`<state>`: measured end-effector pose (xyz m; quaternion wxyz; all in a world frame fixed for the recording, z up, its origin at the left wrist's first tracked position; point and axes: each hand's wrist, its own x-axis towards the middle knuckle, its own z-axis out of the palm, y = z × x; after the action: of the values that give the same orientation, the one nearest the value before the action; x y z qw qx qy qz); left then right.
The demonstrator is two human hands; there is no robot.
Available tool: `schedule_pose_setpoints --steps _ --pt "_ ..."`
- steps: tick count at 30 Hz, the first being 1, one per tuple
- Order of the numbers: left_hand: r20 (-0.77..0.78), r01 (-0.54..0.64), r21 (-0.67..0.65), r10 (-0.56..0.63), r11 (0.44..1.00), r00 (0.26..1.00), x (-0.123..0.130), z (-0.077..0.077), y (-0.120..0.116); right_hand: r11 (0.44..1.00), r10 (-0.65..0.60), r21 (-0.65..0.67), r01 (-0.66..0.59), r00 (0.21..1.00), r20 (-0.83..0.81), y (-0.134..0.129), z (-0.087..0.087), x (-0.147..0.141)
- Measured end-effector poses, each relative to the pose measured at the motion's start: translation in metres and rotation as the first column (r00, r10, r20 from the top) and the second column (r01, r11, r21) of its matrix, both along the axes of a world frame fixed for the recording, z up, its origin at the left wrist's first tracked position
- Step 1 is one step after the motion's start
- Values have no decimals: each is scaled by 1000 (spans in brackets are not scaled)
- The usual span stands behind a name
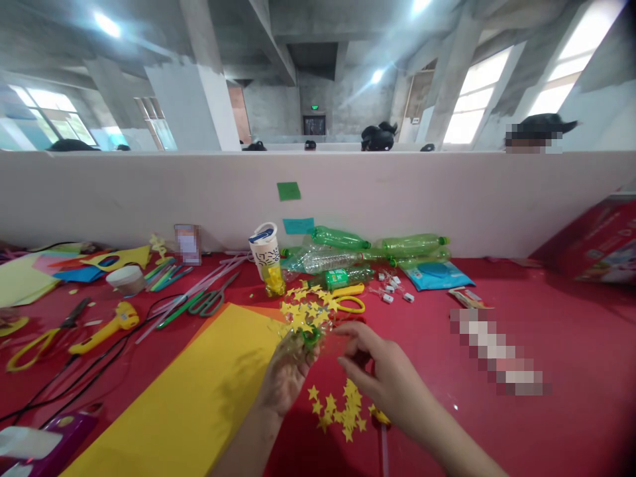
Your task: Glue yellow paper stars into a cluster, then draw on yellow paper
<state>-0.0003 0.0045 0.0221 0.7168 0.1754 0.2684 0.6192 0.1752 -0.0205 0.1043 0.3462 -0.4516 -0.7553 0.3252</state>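
My left hand is closed around a clear cut plastic bottle piece with a green neck, its strips covered in yellow stars. Just right of it, my right hand hovers with thumb and index finger apart, and I see nothing between them. Below the hands, a loose pile of yellow stars lies on the red table. A yellow-handled tool, partly hidden by my right hand, lies beside the pile. Yellow-handled scissors rest behind the bottle piece.
Yellow card covers the left front. Further left are a yellow glue gun, its cord, scissors and grey scissors. Green bottles, a white cup and a blue packet line the white partition.
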Motion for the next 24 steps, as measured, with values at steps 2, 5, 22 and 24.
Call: schedule_pose_setpoints --steps 2,5,22,24 --pt "-4 19 -9 -19 1000 1000 0 -1 1 996 -48 76 42 996 75 -1 -3 0" --pt "-7 40 -16 -40 999 999 0 -2 2 991 -76 125 53 979 187 -1 -9 -1" --pt "11 32 -45 -31 998 999 8 -11 2 978 -19 206 -38 963 268 1 -14 -5" --pt "16 27 -43 -27 999 1000 8 -9 1 975 -41 220 -27 954 298 2 -14 -5"
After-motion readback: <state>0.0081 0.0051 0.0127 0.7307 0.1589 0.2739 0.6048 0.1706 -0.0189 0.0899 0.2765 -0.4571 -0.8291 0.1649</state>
